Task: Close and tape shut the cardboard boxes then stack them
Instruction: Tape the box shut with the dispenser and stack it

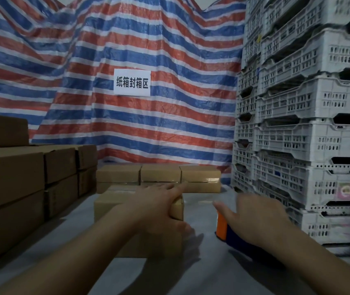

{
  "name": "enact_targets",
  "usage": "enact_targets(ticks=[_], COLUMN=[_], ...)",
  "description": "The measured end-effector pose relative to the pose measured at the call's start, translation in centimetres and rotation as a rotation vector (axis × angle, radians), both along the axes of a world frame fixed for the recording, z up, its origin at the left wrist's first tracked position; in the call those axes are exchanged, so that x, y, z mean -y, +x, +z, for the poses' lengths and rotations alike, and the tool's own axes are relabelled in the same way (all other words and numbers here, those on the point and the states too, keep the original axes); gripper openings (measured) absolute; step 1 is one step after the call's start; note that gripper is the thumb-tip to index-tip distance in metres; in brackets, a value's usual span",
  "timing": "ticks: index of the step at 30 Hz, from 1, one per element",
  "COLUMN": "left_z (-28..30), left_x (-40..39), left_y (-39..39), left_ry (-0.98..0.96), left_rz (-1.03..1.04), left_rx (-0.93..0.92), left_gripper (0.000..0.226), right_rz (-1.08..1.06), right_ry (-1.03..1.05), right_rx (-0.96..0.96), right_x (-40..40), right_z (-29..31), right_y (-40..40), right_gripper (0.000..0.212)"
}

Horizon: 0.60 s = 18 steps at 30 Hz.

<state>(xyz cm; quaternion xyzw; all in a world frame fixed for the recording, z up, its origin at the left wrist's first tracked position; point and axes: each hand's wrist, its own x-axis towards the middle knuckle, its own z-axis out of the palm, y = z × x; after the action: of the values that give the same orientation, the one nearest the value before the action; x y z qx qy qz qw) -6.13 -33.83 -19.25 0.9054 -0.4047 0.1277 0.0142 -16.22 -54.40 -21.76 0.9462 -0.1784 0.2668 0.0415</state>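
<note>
The left hand (161,201) lies flat, fingers straight, on the small brown cardboard box (114,206). The right hand (255,216) grips the orange and blue tape dispenser (223,227). Taping comes next, I think: bring tape over the flaps.

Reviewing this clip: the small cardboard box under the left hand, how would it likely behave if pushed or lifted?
The cardboard box looks stiff, its edges straight under the left hand. Being squat with a flat base on the floor, it would probably slide rather than tip. One hand steadies it, so it is perhaps light, though its contents are hidden.
</note>
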Motion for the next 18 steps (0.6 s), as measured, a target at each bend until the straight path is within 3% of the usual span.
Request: enact_targets(ticks=[3, 5, 8, 11, 14, 18], left_z=[0.0, 0.0, 0.1, 0.9, 1.3, -0.7], left_x=[0.1, 0.1, 0.1, -0.4, -2.9, -8.1], left_y=[0.3, 0.4, 0.4, 0.4, 0.6, 0.9], left_ry=[-0.054, -0.073, -0.059, -0.15, -0.467, -0.978], left_rz=[0.009, 0.003, 0.006, -0.084, -0.19, -0.035], left_rx=[-0.065, -0.069, -0.032, -0.105, -0.243, -0.1], left_gripper=[0.111, 0.114, 0.115, 0.101, 0.088, 0.074], right_rz=[0.421, 0.426, 0.379, 0.377, 0.327, 0.362], right_ry=[0.773, 1.225, 1.666, 1.835, 1.853, 1.537], right_rx=[0.139, 0.108, 0.06, 0.153, 0.049, 0.022], right_x=[-4.5, -7.8, -10.5, -10.1, -9.1, -8.6], right_z=[2.6, 2.7, 0.3, -1.4, -1.5, -2.2], right_y=[2.4, 4.4, 6.0, 6.4, 6.4, 5.3], right_gripper=[0.061, 0.06, 0.071, 0.072, 0.078, 0.076])
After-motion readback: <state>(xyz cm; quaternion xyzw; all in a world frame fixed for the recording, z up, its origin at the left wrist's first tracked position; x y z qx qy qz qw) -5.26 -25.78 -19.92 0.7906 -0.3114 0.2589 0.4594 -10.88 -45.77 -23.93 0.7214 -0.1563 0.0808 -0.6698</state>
